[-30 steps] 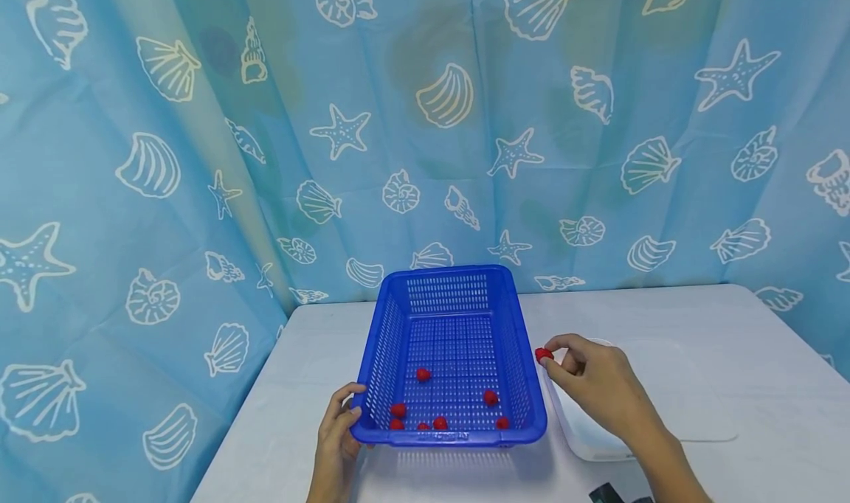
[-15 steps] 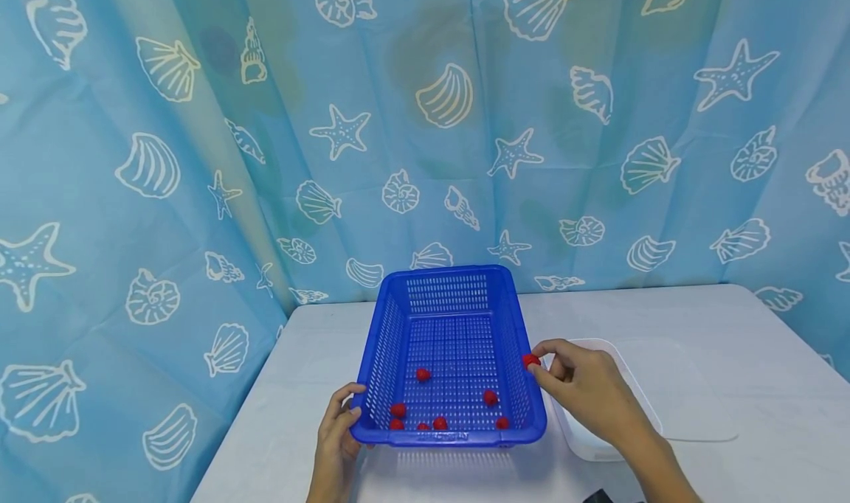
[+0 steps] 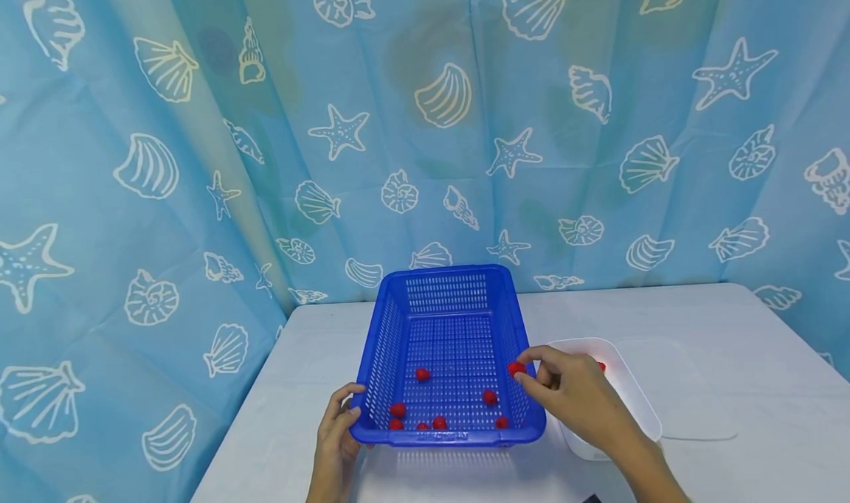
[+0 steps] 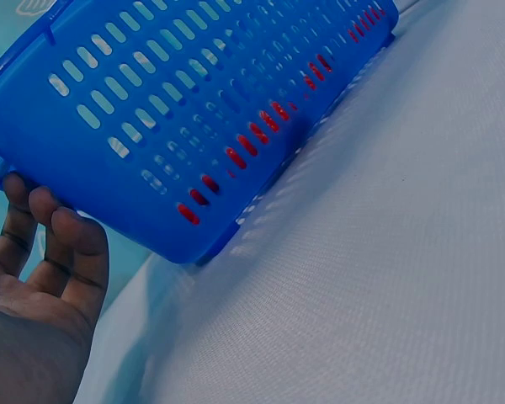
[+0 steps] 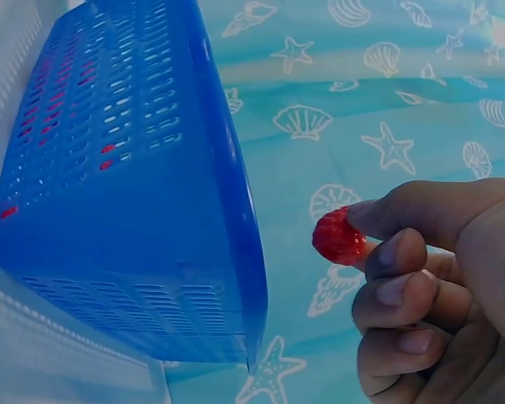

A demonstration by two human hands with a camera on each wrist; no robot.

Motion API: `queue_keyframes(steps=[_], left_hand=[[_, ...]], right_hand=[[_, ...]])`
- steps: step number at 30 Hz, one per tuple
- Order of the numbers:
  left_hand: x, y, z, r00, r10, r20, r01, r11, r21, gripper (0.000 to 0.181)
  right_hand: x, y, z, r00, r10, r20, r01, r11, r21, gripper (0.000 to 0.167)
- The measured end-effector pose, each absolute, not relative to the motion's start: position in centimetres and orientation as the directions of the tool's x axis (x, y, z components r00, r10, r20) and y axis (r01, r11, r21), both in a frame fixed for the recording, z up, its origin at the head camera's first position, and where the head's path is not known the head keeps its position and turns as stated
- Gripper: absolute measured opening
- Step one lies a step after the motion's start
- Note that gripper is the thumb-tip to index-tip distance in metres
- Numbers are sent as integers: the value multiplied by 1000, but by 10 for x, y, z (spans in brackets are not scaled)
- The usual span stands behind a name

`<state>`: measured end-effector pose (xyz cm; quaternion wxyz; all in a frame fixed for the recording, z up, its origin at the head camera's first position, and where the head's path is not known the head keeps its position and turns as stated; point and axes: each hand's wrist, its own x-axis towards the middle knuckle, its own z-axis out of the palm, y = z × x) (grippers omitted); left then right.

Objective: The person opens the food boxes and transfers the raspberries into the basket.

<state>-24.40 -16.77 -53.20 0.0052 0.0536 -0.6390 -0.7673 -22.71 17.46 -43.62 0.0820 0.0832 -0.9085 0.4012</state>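
A blue perforated plastic basket (image 3: pixel 448 341) sits on the table with several red raspberries inside, mostly toward its near end. My left hand (image 3: pixel 337 436) grips the rim at the basket's near left corner. In the left wrist view, the fingertips (image 4: pixel 84 229) of that hand curl at the rim. My right hand (image 3: pixel 581 396) pinches one raspberry (image 3: pixel 516 369) between thumb and index finger, over the basket's right rim. The right wrist view shows this raspberry (image 5: pixel 338 236) apart from the basket's outer wall, with the other fingers curled and holding nothing.
A white plastic container (image 3: pixel 640 407) stands right of the basket, partly hidden under the right hand, with a bit of red (image 3: pixel 601 366) inside. A clear flat lid (image 3: pixel 684 392) lies beside it. Behind the white table (image 3: pixel 744 326) hangs a blue shell-print curtain (image 3: pixel 425 156).
My right hand has moved left with the raspberry, from above the white container to the basket's right rim. More of the container now shows. The left hand and basket have not moved.
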Motion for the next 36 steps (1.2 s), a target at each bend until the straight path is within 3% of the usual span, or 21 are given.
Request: queue_keyframes(steps=[14, 25, 36], left_hand=[[-243, -166, -529, -994, -82, -75, -59, -182, 982, 39], [-244, -167, -531, -995, -78, -59, -44, -187, 981, 39], [-243, -168, -532, -996, -73, -51, -36, -191, 981, 39]], right_hand=[[-228, 199, -431, -932, -59, 358, -284, 733, -618, 19], [-239, 227, -441, -952, 39, 305, -163, 776, -609, 28], [-252, 239, -461, -981, 93, 170, -27, 804, -594, 36]])
